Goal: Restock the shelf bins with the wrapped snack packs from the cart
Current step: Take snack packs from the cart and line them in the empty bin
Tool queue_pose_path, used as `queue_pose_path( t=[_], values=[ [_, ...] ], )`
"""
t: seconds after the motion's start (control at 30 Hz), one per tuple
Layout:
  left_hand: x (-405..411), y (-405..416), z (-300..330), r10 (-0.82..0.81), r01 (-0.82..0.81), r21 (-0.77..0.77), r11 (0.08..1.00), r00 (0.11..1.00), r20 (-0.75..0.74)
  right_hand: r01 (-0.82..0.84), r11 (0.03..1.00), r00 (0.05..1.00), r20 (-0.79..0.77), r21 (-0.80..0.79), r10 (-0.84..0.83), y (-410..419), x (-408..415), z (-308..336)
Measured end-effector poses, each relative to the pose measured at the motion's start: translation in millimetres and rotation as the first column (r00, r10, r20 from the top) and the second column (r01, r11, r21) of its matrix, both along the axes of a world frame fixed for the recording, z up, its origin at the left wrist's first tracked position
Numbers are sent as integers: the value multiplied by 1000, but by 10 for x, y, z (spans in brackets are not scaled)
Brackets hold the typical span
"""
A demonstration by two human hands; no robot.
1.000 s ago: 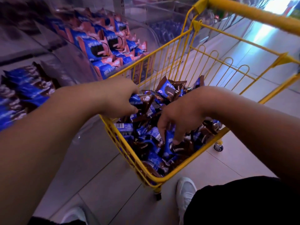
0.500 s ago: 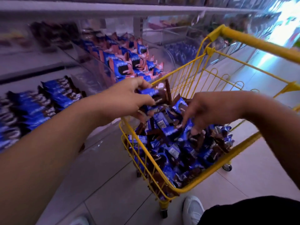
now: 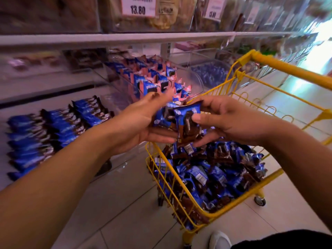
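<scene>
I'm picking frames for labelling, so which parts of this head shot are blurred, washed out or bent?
Head view: motion blur smears the upper shelf and the left hand; the snack packs held between both hands and the right hand are sharper; glare burns out the aisle at far right; wide-angle distortion curves the yellow cart handle and shelf edges.

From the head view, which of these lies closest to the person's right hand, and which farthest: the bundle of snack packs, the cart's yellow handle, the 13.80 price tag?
1. Bundle of snack packs: gripped by the right hand itself, shared with the left hand.
2. Yellow handle: beyond the hand, to its right.
3. 13.80 price tag: on the upper shelf, farthest.
</scene>
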State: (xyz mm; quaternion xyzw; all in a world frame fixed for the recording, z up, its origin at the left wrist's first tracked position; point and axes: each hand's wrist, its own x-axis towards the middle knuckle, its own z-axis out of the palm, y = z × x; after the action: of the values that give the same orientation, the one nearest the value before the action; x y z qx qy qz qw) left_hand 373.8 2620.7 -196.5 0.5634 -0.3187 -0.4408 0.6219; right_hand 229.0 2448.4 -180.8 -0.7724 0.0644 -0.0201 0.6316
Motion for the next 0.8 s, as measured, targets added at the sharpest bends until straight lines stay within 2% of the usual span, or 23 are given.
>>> queue_pose_path(
  t=[0.13, 0.27, 0.4, 0.47, 0.57, 0.67, 0.8],
  values=[
    [25, 29, -45, 100, -101, 14, 995, 993, 58, 0, 999, 1000, -14, -34, 0, 27, 90, -15],
    [67, 64, -28, 166, -166, 3, 986, 986, -9, 88, 991, 995, 61, -100, -82, 15, 126, 1],
    [71, 82, -8, 176, -177, -4, 984, 983, -50, 98, 965, 987, 144, -242, -65, 49, 151, 42],
    [69, 89, 3, 176, -176, 6, 984, 983, -48, 118, 923, 983, 175, -366, -57, 83, 169, 80],
    [72, 102, 11, 160, -159, 27, 987, 987, -22, 157, 792, 974, 227, -589, -24, 127, 181, 145],
    [71, 126, 10, 117, -118, 11, 993, 993, 11, 92, 748, 965, 244, -657, 95, 192, 200, 176],
    [15, 155, 32, 47, -44, -27, 999, 989, 137, 91, 659, 959, 243, -747, 143, 255, 248, 159]
  ],
)
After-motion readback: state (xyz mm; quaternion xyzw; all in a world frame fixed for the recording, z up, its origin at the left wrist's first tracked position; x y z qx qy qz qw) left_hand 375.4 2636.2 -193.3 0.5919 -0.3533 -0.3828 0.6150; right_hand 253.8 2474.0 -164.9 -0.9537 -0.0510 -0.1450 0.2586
